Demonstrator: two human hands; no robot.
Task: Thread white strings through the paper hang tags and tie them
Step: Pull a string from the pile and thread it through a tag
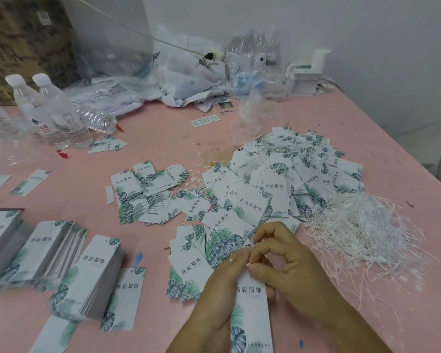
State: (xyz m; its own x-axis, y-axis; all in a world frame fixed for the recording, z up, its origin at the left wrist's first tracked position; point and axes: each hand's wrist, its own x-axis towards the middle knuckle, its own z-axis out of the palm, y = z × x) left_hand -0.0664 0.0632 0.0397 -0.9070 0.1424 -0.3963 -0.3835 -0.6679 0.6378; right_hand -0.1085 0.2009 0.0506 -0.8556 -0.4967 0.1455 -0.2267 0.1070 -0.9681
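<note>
A long white hang tag [252,309] with green leaf print and dark characters stands upright between my hands at the bottom centre. My left hand [219,299] grips its left edge from behind. My right hand [280,258] pinches the tag's top end, where a short bit of white string [250,250] shows at the fingertips. A tangled heap of white strings [359,230] lies on the pink table [163,138] to the right. A pile of tags with strings through them [290,174] spreads behind it.
Loose tags [143,194] lie scattered mid-table, and neat stacks of tags [92,271] stand at the left. Water bottles [54,110] stand at the back left. Plastic bags [183,72] and more bottles crowd the back. The table's right edge runs diagonally.
</note>
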